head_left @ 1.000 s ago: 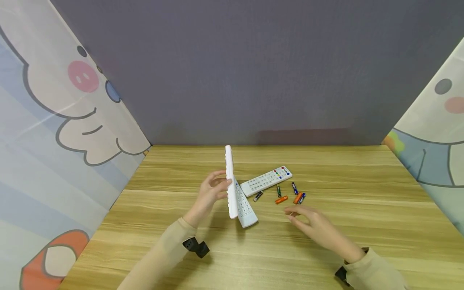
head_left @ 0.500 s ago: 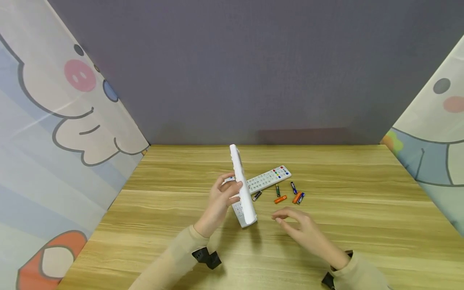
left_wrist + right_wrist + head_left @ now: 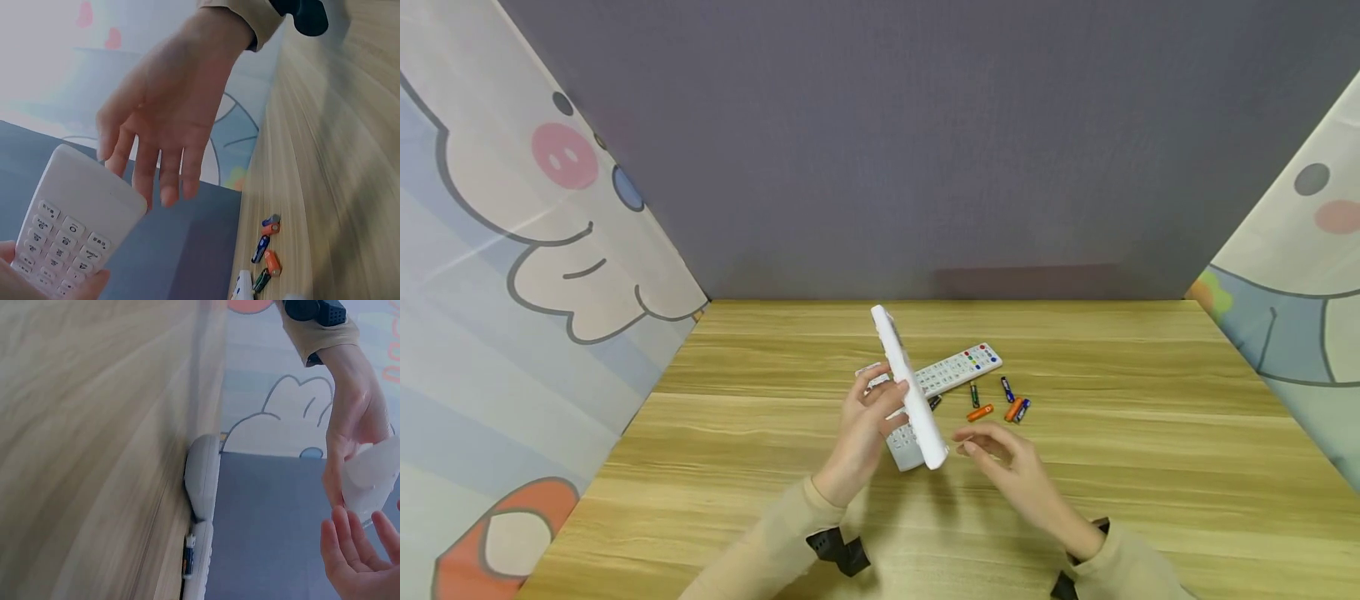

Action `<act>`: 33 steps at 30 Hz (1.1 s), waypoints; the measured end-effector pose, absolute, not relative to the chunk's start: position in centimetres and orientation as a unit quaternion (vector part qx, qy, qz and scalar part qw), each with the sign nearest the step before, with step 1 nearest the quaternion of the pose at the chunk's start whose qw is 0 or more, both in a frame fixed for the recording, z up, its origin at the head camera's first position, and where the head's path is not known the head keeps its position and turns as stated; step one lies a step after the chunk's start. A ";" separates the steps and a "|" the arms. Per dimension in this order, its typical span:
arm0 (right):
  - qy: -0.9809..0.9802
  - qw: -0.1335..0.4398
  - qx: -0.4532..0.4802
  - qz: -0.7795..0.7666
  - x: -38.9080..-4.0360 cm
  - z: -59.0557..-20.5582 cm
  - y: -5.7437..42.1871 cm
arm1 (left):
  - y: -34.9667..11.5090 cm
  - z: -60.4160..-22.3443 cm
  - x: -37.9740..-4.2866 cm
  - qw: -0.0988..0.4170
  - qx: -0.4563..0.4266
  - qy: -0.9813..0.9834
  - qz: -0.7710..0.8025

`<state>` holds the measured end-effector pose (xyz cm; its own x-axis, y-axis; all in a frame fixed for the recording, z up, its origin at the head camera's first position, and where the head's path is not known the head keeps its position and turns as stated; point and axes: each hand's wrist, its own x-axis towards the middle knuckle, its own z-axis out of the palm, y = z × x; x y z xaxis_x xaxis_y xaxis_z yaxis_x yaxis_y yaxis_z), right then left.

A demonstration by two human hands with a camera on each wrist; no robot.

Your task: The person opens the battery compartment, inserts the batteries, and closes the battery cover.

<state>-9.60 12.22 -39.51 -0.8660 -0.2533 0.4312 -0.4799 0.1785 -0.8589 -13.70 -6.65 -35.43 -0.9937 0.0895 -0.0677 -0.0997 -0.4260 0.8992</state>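
Observation:
A white remote control point(image 3: 917, 408) is held up over the table in my left hand point(image 3: 863, 429), turned nearly edge-on with its near end lower. Left fingers and thumb grip it by the sides, around its middle; its button face shows in the left wrist view point(image 3: 65, 247). My right hand point(image 3: 1018, 479) hovers just right of the remote's near end, fingers loosely bent and nothing between them. In the left wrist view the right hand's fingertips point(image 3: 169, 199) come right at the remote's end. Below the held remote lies a second white remote point(image 3: 904, 446), partly hidden.
A third white remote point(image 3: 958, 368) lies slanted behind. Several small batteries are scattered to its right: orange point(image 3: 980, 412), green point(image 3: 974, 394) and blue point(image 3: 1007, 389), with a black one point(image 3: 935, 402) partly covered. A grey panel point(image 3: 880, 150) rises behind the wooden table point(image 3: 722, 467).
My left hand has moved right with the remote, which has tilted so its near end points rightward. My right hand has come left, close to that end. The batteries stay put.

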 end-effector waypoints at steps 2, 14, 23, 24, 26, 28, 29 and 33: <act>-0.741 0.083 0.240 0.622 -9.6 -39.4 12.0 | -6.5 -35.4 -13.6 0.055 -0.006 0.528 0.847; -0.705 0.045 0.224 0.671 -9.5 -39.0 10.9 | -5.7 -35.6 -13.0 0.040 -0.026 0.495 0.867; -0.701 0.014 0.186 0.689 -9.5 -38.8 10.3 | -5.3 -35.9 -12.7 0.037 -0.030 0.493 0.869; -0.698 0.009 0.187 0.692 -9.5 -38.8 10.2 | -5.2 -36.0 -12.7 0.038 -0.031 0.492 0.869; -0.691 -0.001 0.186 0.699 -9.5 -38.9 10.2 | -5.2 -36.1 -12.7 0.040 -0.029 0.490 0.870; -0.683 -0.008 0.190 0.705 -9.6 -39.0 10.2 | -5.2 -36.2 -12.7 0.039 -0.029 0.496 0.867; -0.680 -0.009 0.194 0.707 -9.5 -39.0 10.2 | -5.2 -36.2 -12.7 0.038 -0.029 0.501 0.864; -0.676 -0.013 0.201 0.709 -9.5 -38.9 10.6 | -5.4 -36.2 -12.9 0.031 -0.033 0.522 0.852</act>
